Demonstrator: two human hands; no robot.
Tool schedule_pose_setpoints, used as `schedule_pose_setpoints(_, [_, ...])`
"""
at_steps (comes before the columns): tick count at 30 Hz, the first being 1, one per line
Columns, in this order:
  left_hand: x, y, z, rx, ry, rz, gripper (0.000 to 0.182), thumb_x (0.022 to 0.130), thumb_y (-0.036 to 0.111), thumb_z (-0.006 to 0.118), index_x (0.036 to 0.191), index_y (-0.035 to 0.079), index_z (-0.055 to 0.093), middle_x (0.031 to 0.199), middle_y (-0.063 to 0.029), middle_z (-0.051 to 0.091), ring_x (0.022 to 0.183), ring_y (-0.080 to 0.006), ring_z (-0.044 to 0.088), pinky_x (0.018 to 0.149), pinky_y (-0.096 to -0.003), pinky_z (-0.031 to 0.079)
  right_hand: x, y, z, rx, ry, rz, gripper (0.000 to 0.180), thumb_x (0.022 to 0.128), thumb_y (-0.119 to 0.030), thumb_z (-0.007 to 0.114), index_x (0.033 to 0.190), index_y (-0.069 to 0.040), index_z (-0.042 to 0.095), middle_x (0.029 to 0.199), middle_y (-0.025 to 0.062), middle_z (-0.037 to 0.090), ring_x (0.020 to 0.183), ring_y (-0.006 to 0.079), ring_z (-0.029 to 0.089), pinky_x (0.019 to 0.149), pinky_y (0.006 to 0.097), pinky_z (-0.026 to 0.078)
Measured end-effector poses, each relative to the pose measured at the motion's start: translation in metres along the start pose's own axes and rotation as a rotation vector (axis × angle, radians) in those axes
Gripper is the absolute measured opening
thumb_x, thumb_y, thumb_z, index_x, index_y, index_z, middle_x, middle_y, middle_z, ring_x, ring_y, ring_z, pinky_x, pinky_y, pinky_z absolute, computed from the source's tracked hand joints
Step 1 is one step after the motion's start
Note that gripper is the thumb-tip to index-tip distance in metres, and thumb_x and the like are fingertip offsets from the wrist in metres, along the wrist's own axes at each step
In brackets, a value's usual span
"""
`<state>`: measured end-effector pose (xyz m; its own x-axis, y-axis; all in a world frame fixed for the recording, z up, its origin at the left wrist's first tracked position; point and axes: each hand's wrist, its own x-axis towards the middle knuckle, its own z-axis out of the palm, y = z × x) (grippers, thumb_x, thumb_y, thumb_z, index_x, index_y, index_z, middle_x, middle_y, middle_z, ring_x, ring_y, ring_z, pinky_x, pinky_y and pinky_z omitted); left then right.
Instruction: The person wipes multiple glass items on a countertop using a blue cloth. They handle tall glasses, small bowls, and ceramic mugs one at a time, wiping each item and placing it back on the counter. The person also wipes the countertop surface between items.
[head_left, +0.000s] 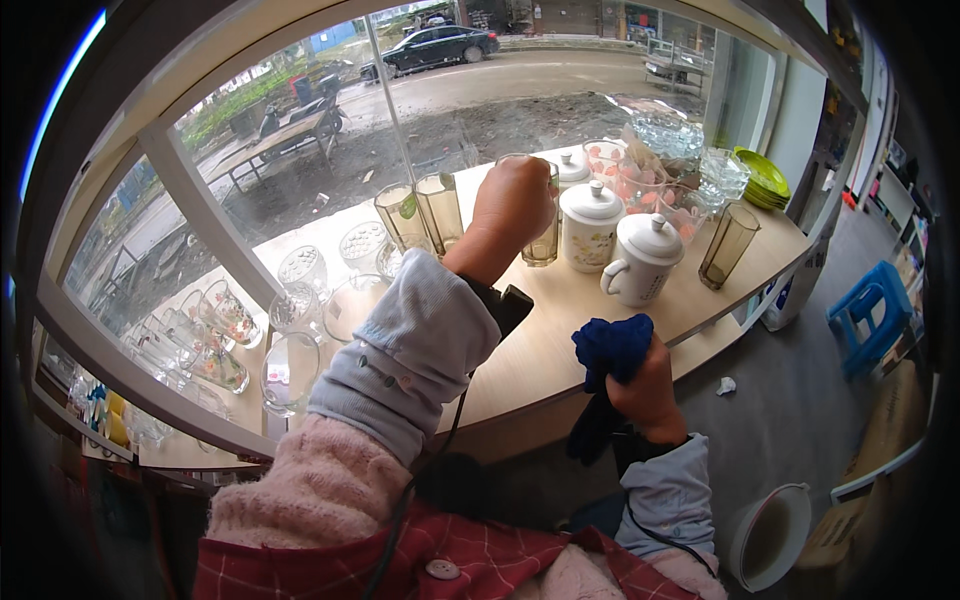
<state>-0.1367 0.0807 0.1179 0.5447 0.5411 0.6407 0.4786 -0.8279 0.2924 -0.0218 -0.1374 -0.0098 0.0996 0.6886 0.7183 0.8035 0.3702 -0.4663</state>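
My left hand (514, 202) reaches over the wooden shelf, its fingers closed at the top of an amber glass tumbler (541, 244); the fingertips are hidden. My right hand (646, 386) grips a dark blue cloth (613, 346) in front of the shelf's edge. Two more amber tumblers (439, 212) stand left of my left hand. Right of it are a white lidded mug with a floral print (590, 232) and a white lidded mug with writing (646, 262). Another amber tumbler (727, 247) stands farther right on the wooden shelf (525, 337).
Clear glass cups (291, 371) and flower-printed glasses (229, 311) stand at the left. Stacked green dishes (765, 180) and glass bowls (721, 176) are at the far right, by the window. A blue plastic stool (870, 315) and a bucket of murky water (769, 536) are on the floor.
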Motion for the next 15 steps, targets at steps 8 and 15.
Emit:
schedule_pose_setpoints(8, [0.003,-0.019,0.031,0.085,-0.027,-0.068,0.018,0.081,0.016,0.068,0.076,-0.001,0.066,0.081,-0.0243,0.066,0.080,-0.0429,0.066,0.074,-0.0483,0.053,0.000,-0.003,-0.001,0.030,0.040,0.054,0.047,0.062,0.003,0.061,0.104,-0.014,0.072,0.089,0.0112,0.066,0.083,0.0377,0.062,0.075,0.0431,0.053])
schedule_pose_setpoints(15, [-0.004,-0.023,0.045,0.131,0.055,-0.072,0.008,0.081,0.009,0.061,0.080,0.003,0.066,0.084,-0.0213,0.069,0.080,-0.0412,0.068,0.073,-0.0486,0.055,0.000,0.005,-0.001,0.004,0.014,0.017,0.045,0.062,-0.002,0.064,0.105,-0.014,0.072,0.092,0.0126,0.066,0.086,0.0381,0.062,0.077,0.0431,0.054])
